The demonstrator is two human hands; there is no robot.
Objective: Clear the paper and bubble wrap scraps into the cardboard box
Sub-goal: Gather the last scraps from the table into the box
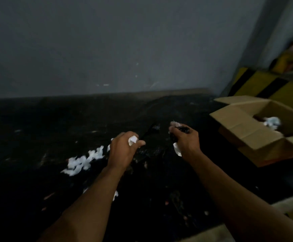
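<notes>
An open cardboard box stands on the dark floor at the right, flaps spread, with white scraps inside. My left hand is closed on a small white paper scrap. My right hand grips a wad of dark and white scraps, with a white piece hanging below it; it hovers to the left of the box. A trail of white paper scraps lies on the floor left of my left hand. One more white scrap shows beside my left forearm.
A grey wall rises behind the dark, stained floor. A yellow and black striped barrier stands behind the box. A pale edge runs along the lower right.
</notes>
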